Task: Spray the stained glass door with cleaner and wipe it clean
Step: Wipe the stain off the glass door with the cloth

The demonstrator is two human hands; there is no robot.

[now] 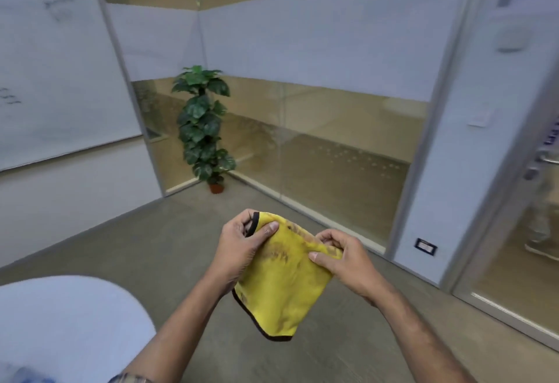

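Yellow cloth pinched between fingers

My hands cover the top corners of the stained yellow microfibre cloth with dark trim, the round white tabletop and the frosted glass door with metal handle run off frame, and the whiteboard scribbles are too blurred to read.

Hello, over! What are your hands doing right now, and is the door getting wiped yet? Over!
Left hand and right hand both pinching the yellow cloth, brown smears on it. Glass door off right, untouched. No spray bottle in view. Nothing blocking.
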